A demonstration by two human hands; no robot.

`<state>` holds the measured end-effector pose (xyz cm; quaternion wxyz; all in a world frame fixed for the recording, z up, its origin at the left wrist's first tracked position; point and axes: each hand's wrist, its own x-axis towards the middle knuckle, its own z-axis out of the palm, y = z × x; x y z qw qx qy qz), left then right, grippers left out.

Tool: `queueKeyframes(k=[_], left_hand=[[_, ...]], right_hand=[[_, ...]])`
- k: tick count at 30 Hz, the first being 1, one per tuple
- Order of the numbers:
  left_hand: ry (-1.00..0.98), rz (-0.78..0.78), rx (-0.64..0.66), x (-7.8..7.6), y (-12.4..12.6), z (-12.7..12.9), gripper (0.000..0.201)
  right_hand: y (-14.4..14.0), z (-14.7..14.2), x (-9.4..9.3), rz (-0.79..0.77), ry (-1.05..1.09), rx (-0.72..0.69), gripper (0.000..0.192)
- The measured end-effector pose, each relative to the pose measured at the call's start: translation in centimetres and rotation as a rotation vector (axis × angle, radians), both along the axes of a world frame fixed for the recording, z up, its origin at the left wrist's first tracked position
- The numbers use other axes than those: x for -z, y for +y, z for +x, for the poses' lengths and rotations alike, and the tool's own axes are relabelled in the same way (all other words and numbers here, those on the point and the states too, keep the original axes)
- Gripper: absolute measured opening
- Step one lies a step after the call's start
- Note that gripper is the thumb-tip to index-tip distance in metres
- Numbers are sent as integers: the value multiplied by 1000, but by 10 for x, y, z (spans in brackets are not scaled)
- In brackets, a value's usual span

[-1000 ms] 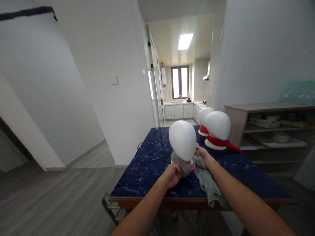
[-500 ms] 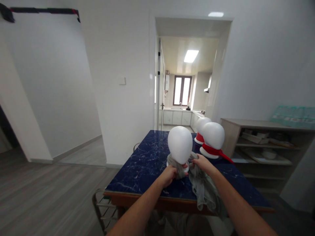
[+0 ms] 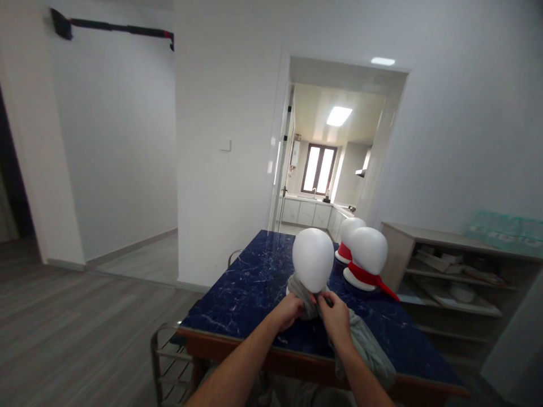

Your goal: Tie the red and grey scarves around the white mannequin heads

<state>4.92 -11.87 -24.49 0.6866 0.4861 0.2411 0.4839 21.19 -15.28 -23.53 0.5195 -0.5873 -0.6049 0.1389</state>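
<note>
A white mannequin head [image 3: 313, 259] stands upright near the front of the blue marbled table [image 3: 241, 294]. Around its neck lies a grey scarf [image 3: 370, 345], whose loose end trails right and hangs over the table's front edge. My left hand [image 3: 291, 311] is closed on the scarf at the left front of the neck. At the right front, my right hand [image 3: 335, 312] pinches the scarf close under the head. The fingers of both hands nearly meet, and part of the cloth between them is hidden.
Two more white mannequin heads, a nearer one [image 3: 369, 250] and a farther one [image 3: 351, 230], wear red scarves at the table's back right. A shelf unit [image 3: 445, 240] stands right of the table. A metal-framed chair [image 3: 163, 353] is at the front left. Behind, a doorway opens to a kitchen.
My right hand has moved left and inward with the scarf, closer to my left hand at the front of the neck. The camera view has shifted and tilted slightly.
</note>
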Motion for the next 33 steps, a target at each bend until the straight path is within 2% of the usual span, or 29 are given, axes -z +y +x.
queueKeyframes(k=[3, 5, 8, 12, 16, 22, 26, 29, 33], left_hand=[[-12, 11, 10, 0, -2, 3, 20], [-10, 21, 20, 0, -4, 4, 20], [6, 38, 29, -1, -6, 5, 24], [33, 67, 34, 0, -7, 2, 32], [103, 170, 75, 0, -6, -3, 32], [130, 237, 51, -3, -6, -3, 36], [124, 244, -3, -1, -4, -1, 42], [100, 165, -25, 2, -3, 1, 43], [-3, 26, 20, 5, 0, 4, 41]], right_hand=[[-11, -10, -3, 21, -33, 17, 46], [-18, -13, -6, 24, -33, -18, 47], [-24, -18, -10, 15, 77, -104, 46], [-20, -21, -9, -47, 295, -233, 48], [-14, -21, -2, -89, 475, -266, 50], [-12, -26, -5, -132, 557, -378, 48], [-9, -25, -7, -140, 565, -436, 54], [-6, -23, 0, -131, 473, -374, 59], [-6, -27, 7, -90, 125, -113, 62]])
